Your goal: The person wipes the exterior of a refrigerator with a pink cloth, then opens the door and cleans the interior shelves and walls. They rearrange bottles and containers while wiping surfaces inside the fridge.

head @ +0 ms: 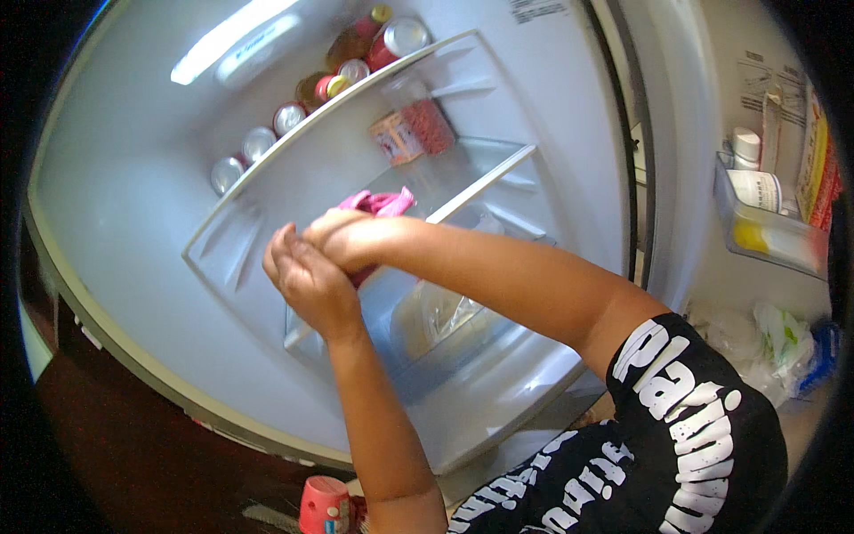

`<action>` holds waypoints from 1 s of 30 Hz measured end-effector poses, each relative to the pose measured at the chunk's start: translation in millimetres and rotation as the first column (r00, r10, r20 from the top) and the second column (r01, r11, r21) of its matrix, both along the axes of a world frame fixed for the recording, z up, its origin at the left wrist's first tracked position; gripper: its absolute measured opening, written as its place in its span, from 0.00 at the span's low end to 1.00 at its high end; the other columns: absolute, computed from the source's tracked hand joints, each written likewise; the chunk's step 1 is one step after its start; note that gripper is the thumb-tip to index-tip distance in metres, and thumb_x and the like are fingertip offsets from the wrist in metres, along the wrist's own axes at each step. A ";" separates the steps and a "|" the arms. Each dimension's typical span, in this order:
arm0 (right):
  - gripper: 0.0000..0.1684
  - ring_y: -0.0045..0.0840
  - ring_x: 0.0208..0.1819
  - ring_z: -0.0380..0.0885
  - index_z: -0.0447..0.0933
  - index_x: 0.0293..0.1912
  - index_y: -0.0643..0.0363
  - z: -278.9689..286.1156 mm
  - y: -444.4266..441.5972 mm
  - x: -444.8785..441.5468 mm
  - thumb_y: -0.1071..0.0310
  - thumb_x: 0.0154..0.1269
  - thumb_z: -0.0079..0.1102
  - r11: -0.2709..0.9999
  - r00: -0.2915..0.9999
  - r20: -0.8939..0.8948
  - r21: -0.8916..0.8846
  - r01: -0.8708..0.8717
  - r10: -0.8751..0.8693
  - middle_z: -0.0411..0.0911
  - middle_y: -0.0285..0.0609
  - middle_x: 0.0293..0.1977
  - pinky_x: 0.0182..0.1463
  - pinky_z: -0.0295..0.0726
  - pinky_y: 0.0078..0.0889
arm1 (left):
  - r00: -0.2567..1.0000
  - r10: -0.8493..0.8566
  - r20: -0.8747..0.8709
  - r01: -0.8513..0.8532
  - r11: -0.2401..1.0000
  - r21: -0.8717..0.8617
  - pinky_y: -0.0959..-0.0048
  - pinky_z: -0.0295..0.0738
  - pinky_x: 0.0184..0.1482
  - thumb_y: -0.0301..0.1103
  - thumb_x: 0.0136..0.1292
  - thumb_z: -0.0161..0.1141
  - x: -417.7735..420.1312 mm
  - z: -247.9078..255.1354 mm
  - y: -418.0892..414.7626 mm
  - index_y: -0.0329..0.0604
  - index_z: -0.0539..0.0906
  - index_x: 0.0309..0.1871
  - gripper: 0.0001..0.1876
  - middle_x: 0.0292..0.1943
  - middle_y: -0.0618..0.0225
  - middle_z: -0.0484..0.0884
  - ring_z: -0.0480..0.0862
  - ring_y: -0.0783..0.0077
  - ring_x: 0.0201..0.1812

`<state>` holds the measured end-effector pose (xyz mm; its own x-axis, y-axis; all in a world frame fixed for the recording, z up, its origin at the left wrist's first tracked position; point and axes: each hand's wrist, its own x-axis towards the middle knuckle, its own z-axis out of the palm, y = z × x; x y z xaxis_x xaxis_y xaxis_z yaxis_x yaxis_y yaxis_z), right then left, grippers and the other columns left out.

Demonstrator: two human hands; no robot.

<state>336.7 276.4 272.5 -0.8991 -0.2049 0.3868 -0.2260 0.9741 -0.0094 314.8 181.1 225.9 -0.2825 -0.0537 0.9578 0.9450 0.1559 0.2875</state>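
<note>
In front of an open refrigerator, my left hand (310, 284) and my right hand (340, 233) are pressed together at the height of the middle shelves. Pink cloth (380, 202) shows bunched beyond my right wrist, and a darker pink bit is visible below that wrist. My right hand appears closed around the cloth. Curled fingers of my left hand rest against my right hand, covering part of it; its palm is hidden. Below the hands is a clear drawer (427, 360) with a bagged item (454, 314) inside.
Several cans (259, 143) and yellow-capped bottles (337, 85) stand on the upper shelf (267, 151). A printed box (397, 137) and a reddish pack (430, 125) sit lower. The open door's bin (774, 237) holds white bottles (746, 148). Plastic bags (777, 340) lie below; a pink cup (323, 500) is at the bottom.
</note>
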 end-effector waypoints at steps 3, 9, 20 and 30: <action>0.22 0.43 0.51 0.81 0.82 0.51 0.53 -3.1 7.5 13.8 0.52 0.66 0.52 0.958 0.979 0.035 -0.201 0.206 -0.203 0.83 0.51 0.48 0.57 0.77 0.40 | 0.993 -0.077 0.094 0.077 0.997 0.001 0.60 0.72 0.56 0.40 0.77 0.45 -3.5 -3.5 -1.6 0.33 0.80 0.50 0.18 0.50 0.50 0.78 0.78 0.50 0.52; 0.25 0.45 0.56 0.78 0.81 0.54 0.52 0.4 86.9 40.8 0.52 0.64 0.49 0.779 0.804 0.033 -0.229 0.584 -0.593 0.80 0.54 0.53 0.60 0.76 0.43 | 0.982 -0.092 0.166 0.095 0.995 -0.011 0.61 0.73 0.55 0.43 0.78 0.44 -10.7 -4.8 -1.0 0.34 0.81 0.49 0.20 0.46 0.51 0.81 0.80 0.52 0.50; 0.51 0.46 0.64 0.71 0.76 0.59 0.62 23.5 113.4 19.3 0.24 0.68 0.31 0.879 0.812 0.337 0.156 0.450 -0.476 0.74 0.57 0.61 0.67 0.66 0.44 | 0.944 0.330 0.017 -0.299 0.874 -0.383 0.50 0.75 0.34 0.47 0.70 0.50 12.1 -6.3 6.0 0.45 0.82 0.23 0.22 0.26 0.53 0.83 0.83 0.47 0.30; 0.41 0.40 0.58 0.74 0.73 0.63 0.59 24.3 122.1 -103.6 0.34 0.70 0.43 0.912 0.811 0.431 0.084 0.401 -0.397 0.75 0.51 0.60 0.63 0.69 0.43 | 0.949 0.311 -0.056 -0.315 0.910 -0.270 0.57 0.75 0.32 0.40 0.66 0.55 18.0 -15.2 9.5 0.45 0.78 0.20 0.17 0.21 0.64 0.80 0.81 0.56 0.26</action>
<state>233.1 398.5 296.7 -0.9760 0.2103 -0.0572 0.2119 0.9770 -0.0236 332.9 190.5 210.7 -0.2829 0.1255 0.9509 0.8379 0.5149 0.1813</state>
